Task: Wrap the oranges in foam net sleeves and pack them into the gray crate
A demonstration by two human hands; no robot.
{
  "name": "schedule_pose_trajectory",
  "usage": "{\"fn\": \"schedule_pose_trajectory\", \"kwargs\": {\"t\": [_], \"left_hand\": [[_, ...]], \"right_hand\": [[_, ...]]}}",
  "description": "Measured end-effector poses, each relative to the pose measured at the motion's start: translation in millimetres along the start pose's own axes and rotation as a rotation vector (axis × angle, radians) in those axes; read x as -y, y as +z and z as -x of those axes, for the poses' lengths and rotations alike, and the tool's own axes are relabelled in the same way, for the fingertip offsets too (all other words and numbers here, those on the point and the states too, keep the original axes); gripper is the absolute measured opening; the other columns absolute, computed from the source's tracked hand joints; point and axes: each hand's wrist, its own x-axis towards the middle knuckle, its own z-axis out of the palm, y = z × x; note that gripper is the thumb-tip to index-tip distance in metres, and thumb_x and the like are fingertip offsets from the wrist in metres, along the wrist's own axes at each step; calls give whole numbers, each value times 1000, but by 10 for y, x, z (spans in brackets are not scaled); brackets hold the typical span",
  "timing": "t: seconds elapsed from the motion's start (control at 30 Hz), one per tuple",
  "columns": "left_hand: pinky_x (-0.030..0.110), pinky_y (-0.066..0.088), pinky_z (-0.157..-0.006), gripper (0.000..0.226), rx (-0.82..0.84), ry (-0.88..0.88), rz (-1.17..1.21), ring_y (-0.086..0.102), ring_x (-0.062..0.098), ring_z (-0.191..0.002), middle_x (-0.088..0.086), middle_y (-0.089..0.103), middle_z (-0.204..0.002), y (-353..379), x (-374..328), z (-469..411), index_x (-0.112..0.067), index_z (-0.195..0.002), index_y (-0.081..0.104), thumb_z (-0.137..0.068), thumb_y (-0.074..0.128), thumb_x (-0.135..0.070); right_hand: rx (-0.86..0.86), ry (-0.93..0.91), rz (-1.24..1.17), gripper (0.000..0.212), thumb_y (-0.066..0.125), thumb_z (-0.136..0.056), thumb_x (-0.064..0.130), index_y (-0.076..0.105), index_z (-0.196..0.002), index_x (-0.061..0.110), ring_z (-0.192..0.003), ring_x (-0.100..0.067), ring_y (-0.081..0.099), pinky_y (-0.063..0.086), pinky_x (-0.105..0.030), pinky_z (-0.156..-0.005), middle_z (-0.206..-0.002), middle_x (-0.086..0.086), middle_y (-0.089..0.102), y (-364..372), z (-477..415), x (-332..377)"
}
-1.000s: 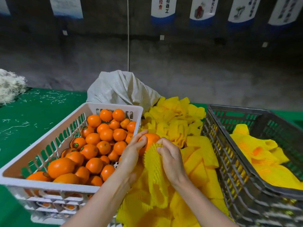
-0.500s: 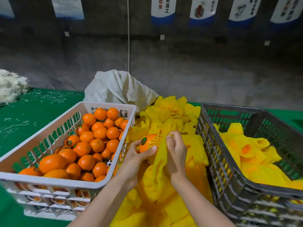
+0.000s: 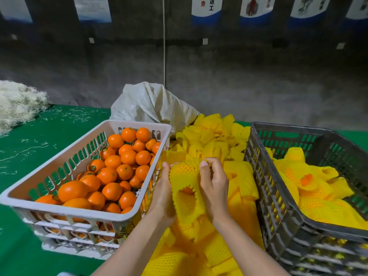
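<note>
Bare concrete wall, hung with posters, backs a green-covered desk. We find both hands working between two crates. The left hand cups the foam net sleeve, its fingers curled over the far side. The right hand has its fingers pinching the sleeve's upper edge. The orange sits inside and shows only through the sleeve's open mouth facing us.

We judge the fruit firm, round and fairly heavy, and the mesh soft, stretchy and light. Hold is best taken on the fruit's body through the net, since the open end could let it slip out.

Left of the fingers stands a white crate of bare oranges. Right of them is the gray crate, holding wrapped oranges. Beneath and beyond the fingers lies a heap of spare sleeves, with a woven sack behind it. Far left of the fingers we note a pale fibre heap.
</note>
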Motion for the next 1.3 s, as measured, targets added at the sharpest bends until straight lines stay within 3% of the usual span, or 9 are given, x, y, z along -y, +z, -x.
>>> {"fn": "schedule_pose_trajectory", "kwargs": {"t": [0.13,0.37,0.5,0.73,0.87,1.0,1.07,1.17,1.3], "left_hand": [[50,41,-104,80,8,-70,8,55,28,-122,9,58,-132,24,-51,54,-19,-133,51,-73,41,-72],[33,58,-66,53,201,-62,195,72,20,-83,8,75,-90,11,-61,9,-16,-80,79,-72,51,-59],[36,56,-62,53,87,-117,176,72,24,-75,11,73,-89,9,-30,-33,-13,-96,70,-67,61,-56],[35,55,-69,36,-163,28,-115,69,21,-84,4,73,-90,10,13,-81,-30,-91,61,-74,58,-61],[34,31,-54,55,-328,405,-400,37,19,-51,5,38,-54,-14,1,-88,-14,-56,40,-80,56,-60],[33,16,-47,60,-356,651,-636,17,10,-42,-4,22,-41,-26,-44,-70,-16,-44,27,-80,58,-53],[33,16,-48,60,-377,624,-600,15,10,-42,-2,21,-42,-17,-36,-107,-15,-45,26,-84,62,-43],[33,20,-51,61,-339,511,-496,22,17,-45,5,26,-46,-38,9,-160,-9,-44,31,-83,58,-47],[39,28,-58,77,-188,456,-422,36,27,-60,18,44,-61,-38,35,-140,15,-52,42,-76,52,-57]], "right_hand": [[117,133,-165,25,50,-95,11,49,-71,16,-52,-4,33,27,-21,-49,-59,5,38,-103,-150,10],[277,375,-389,24,49,-95,9,51,-72,2,-61,-6,44,37,-24,-55,-65,-1,48,-68,-60,-40],[329,463,-305,16,44,-94,-3,59,-91,0,-71,-12,53,45,-25,-62,-79,-6,58,-119,-9,-96],[482,834,-526,48,44,-85,53,65,-109,17,-88,-19,68,55,-32,-74,-97,-7,71,-139,-96,4],[352,774,-430,45,41,-84,57,67,-97,22,-96,-22,65,53,-37,-85,-100,-7,70,-29,12,-82],[323,734,-333,84,43,-63,76,58,-126,23,-120,-27,53,41,-48,-102,-129,-8,58,17,83,-91],[332,849,-494,87,55,-56,73,60,-124,20,-110,-27,61,49,-43,-93,-119,-10,65,16,70,-111],[344,905,-753,46,66,-62,51,75,-92,17,-80,-20,71,56,-28,-60,-92,-8,74,-33,37,-136],[312,870,-802,33,55,-84,38,77,-67,21,-63,-15,69,54,-23,-53,-72,-3,73,-46,38,-173]]}}
